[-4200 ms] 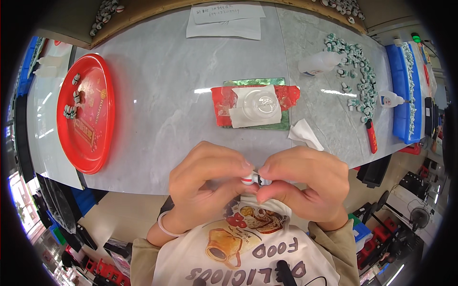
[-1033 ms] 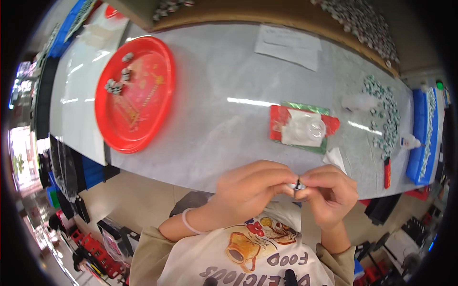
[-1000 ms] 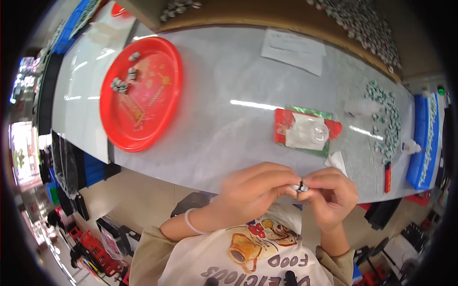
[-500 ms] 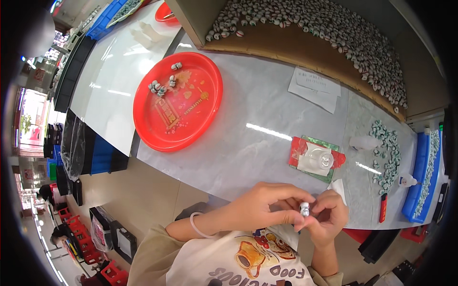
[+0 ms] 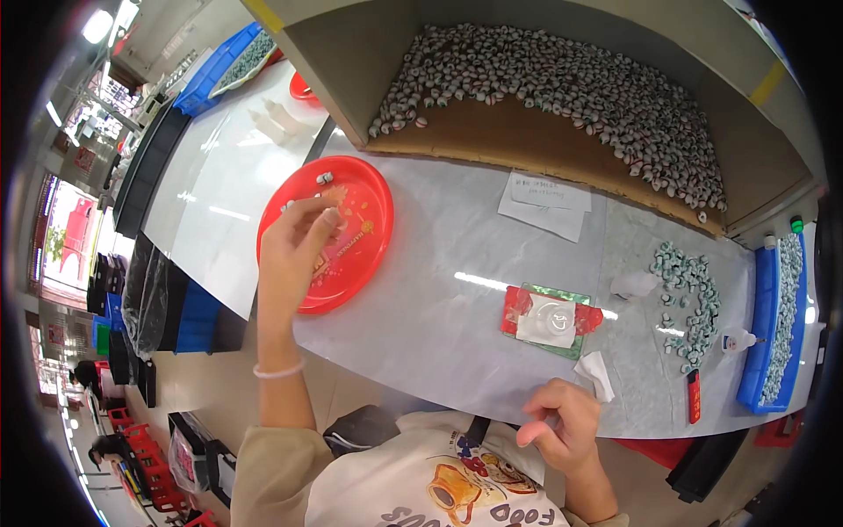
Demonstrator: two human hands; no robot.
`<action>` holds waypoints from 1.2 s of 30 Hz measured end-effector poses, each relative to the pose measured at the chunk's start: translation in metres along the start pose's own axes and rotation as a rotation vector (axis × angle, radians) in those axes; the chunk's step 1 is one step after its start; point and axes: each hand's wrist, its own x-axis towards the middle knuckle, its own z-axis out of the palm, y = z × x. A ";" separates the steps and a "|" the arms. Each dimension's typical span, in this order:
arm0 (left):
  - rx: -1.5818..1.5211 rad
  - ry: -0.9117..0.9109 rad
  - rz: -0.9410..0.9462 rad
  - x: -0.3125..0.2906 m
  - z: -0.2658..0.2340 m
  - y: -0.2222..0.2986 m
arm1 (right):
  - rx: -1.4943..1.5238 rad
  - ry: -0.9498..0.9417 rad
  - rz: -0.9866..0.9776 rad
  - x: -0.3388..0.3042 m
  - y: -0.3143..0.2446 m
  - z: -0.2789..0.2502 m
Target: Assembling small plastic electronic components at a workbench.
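My left hand [image 5: 303,241] reaches over the round red tray [image 5: 373,255], thumb and fingertips drawn together. Whatever they hold is too small and covered to make out. Small white-and-dark figures [image 5: 325,178] lie in the tray beside the fingers, and the hand covers part of that spot. Near the table's front edge my right hand [image 5: 566,426] is half curled, its thumb apart from the fingers, with nothing visible in it. Beyond it, a clear small dish [image 5: 555,320] rests on white paper over a red and green pad [image 5: 518,312]. A crumpled white tissue [image 5: 597,376] lies close by.
At the back, an open box [image 5: 465,132] holds many small white balls. Loose green-and-white pieces [image 5: 698,303] lie on the right, beside a blue bin [image 5: 757,378], a small white bottle [image 5: 738,341] and a red-handled tool [image 5: 694,395]. Paper notes [image 5: 544,206] lie by the box.
My hands have parted. The left one has gone from beside the right over to the red tray; the right stays near the front edge. The small figure between them is no longer visible there.
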 end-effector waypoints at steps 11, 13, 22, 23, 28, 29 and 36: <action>0.526 -0.060 0.362 0.049 0.011 0.051 | 0.016 -0.033 0.016 0.005 -0.005 -0.004; 0.488 -0.183 0.444 0.065 0.021 0.065 | 0.035 -0.034 0.002 0.006 -0.007 -0.002; 0.889 -0.146 0.683 0.225 0.096 -0.010 | 0.039 -0.030 0.019 0.005 -0.009 -0.003; 0.877 -0.162 0.697 0.229 0.102 -0.012 | 0.028 -0.030 0.026 0.004 -0.009 -0.004; 0.749 -0.044 0.819 0.242 0.108 -0.033 | 0.086 0.003 0.087 0.003 -0.009 -0.006; 0.729 -0.117 0.737 0.251 0.094 -0.032 | 0.136 -0.022 0.083 0.005 -0.012 -0.006; 0.747 -0.172 0.691 0.246 0.104 -0.020 | 0.022 -0.032 0.032 0.001 -0.015 -0.049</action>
